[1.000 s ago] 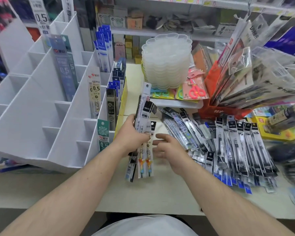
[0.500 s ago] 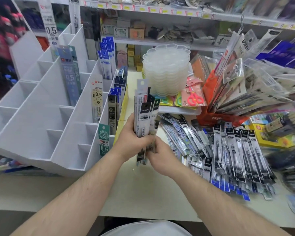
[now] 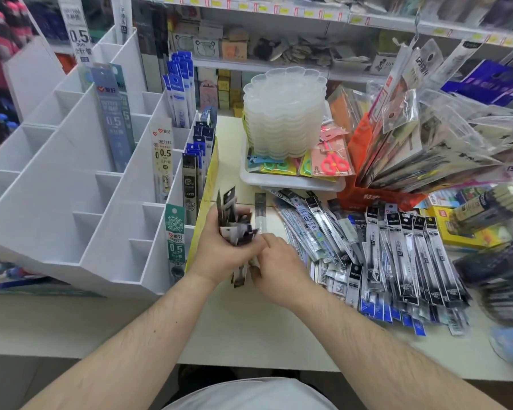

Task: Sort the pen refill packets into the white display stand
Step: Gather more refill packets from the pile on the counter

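left hand (image 3: 223,253) grips packet bundle (image 3: 235,224), long axis 12–6 | right hand (image 3: 274,261) pinches its lower end | white display stand (image 3: 71,184) at 9 o'clock, left hand nearer | loose packets (image 3: 397,250) on worktop at 3 o'clock

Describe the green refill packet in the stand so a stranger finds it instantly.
Start at the white display stand on the left. Go to its front row, nearest the person, rightmost slot, beside the left hand. The green refill packet stands there alone, marked 0.5; its neighbours behind are black, white and blue.
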Demonstrator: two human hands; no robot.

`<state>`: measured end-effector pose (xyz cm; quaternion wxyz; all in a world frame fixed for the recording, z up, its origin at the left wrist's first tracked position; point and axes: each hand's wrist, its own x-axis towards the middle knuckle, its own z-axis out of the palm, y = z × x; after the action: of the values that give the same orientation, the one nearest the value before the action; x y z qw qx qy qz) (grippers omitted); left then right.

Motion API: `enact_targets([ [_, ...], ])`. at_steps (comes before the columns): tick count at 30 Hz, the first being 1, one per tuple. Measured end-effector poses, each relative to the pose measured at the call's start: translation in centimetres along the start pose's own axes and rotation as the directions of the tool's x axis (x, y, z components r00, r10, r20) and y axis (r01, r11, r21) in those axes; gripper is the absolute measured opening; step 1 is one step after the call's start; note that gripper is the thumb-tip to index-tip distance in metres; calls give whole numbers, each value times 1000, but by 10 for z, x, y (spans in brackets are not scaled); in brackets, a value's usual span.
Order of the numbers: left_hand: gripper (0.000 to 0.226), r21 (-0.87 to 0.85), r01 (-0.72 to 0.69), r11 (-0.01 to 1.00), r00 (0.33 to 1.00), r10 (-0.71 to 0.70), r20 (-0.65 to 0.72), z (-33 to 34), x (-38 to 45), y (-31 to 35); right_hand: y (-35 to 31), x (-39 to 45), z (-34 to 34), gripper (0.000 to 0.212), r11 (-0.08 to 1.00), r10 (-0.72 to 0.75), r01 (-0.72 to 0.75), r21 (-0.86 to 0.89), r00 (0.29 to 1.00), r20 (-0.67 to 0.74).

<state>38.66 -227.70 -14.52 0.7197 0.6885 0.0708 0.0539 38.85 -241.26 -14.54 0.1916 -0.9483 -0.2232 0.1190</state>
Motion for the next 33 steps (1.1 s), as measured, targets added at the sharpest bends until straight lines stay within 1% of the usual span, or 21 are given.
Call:
enact_targets([
  [3, 65, -6, 21, 1000, 1000, -21, -6, 1, 0, -2, -2, -1, 0, 40, 996, 29, -26, -88, 999, 34],
  [5, 51, 19, 66, 998, 998, -66, -17, 1, 3, -2, -3, 0, 1, 39, 998, 46, -43, -52, 996, 71],
  [7, 30, 48, 102, 994, 993, -98, -71, 1, 6, 0, 1, -1, 2, 46, 993, 79, -87, 81, 992, 94],
  [8, 23, 50, 107, 993, 989, -101, -104, 1, 8, 3, 5, -3, 3, 50, 973, 123, -136, 184, 989, 78],
  [9, 24, 47, 118, 992, 984, -111, -142, 0, 10, 6, 10, -7, 2, 52, 927, 205, -211, 311, 977, 54],
  [10, 25, 21, 134, 991, 975, -128, -184, -1, 12, 12, 15, -10, 1, 50, 841, 314, -294, 454, 949, 33],
  [11, 24, -28, 157, 987, 963, -159, -216, -3, 15, 17, 20, -15, -1, 45, 713, 435, -371, 595, 900, 41],
  [13, 20, -177, 205, 963, 940, -244, -240, -4, 21, 31, 30, -23, -6, 33, 376, 614, -451, 809, 776, 147],
  [14, 18, -251, 232, 940, 928, -291, -232, -3, 24, 38, 34, -25, -8, 27, 230, 644, -449, 864, 736, 211],
  [15, 16, -303, 260, 917, 917, -333, -219, -2, 27, 46, 37, -28, -9, 24, 138, 648, -432, 891, 720, 249],
  [16, 16, -335, 289, 897, 906, -369, -209, 1, 30, 53, 38, -30, -12, 22, 95, 640, -406, 909, 724, 257],
  [17, 15, -347, 312, 885, 897, -394, -198, 3, 32, 59, 38, -32, -16, 22, 80, 623, -376, 923, 742, 248],
  [18, 15, -345, 336, 877, 889, -416, -192, 5, 34, 63, 37, -33, -22, 25, 84, 591, -348, 934, 772, 234],
  [19, 14, -327, 359, 874, 883, -432, -185, 7, 37, 67, 36, -33, -30, 33, 103, 547, -324, 941, 808, 218],
  [21, 9, -295, 422, 857, 863, -480, -161, 9, 43, 73, 33, -33, -50, 47, 165, 430, -298, 940, 879, 203],
  [23, 7, -295, 488, 821, 832, -540, -126, 12, 49, 80, 27, -30, -69, 51, 237, 316, -297, 925, 924, 216],
  [24, 8, -296, 518, 803, 818, -566, -105, 14, 52, 84, 23, -28, -78, 53, 284, 275, -311, 907, 933, 234],
  [27, 13, -271, 580, 768, 787, -614, -57, 25, 56, 95, 5, -16, -98, 64, 539, 222, -380, 752, 925, 309],
  [29, 15, -245, 601, 761, 779, -626, -33, 36, 57, 98, -9, -6, -107, 56, 660, 223, -367, 656, 929, 295],
  [31, 18, -238, 607, 759, 777, -629, -23, 47, 58, 102, -18, 2, -108, 48, 719, 238, -329, 612, 944, 228],
  [33, 20, -257, 599, 758, 781, -625, -21, 55, 60, 106, -22, 8, -104, 49, 736, 294, -340, 586, 939, 177],
])
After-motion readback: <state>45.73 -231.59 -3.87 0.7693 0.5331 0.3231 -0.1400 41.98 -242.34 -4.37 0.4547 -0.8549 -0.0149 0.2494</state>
